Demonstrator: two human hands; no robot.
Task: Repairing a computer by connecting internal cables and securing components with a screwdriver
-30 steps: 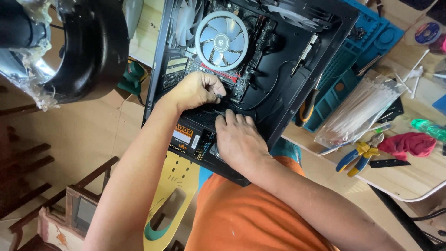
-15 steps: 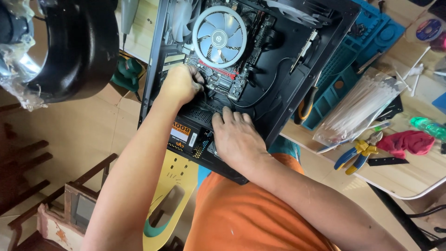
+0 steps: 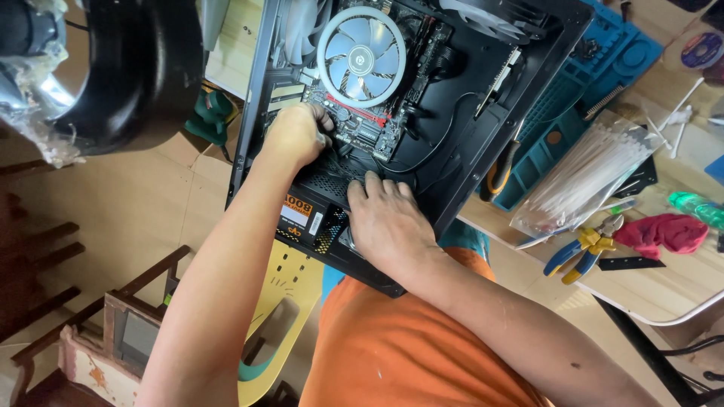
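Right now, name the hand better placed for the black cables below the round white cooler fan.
Left hand: its fingers sit at those cables; the right hand lies flat on the black power supply.

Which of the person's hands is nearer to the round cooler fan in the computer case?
Left. The left hand is closed just below-left of the cooler fan, at the circuit board's edge. The right hand lies flat lower down, over the power supply.

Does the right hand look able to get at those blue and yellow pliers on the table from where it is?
Probably yes. The right hand rests on the computer case, holding nothing visible, and the pliers lie uncovered on the table beside it.
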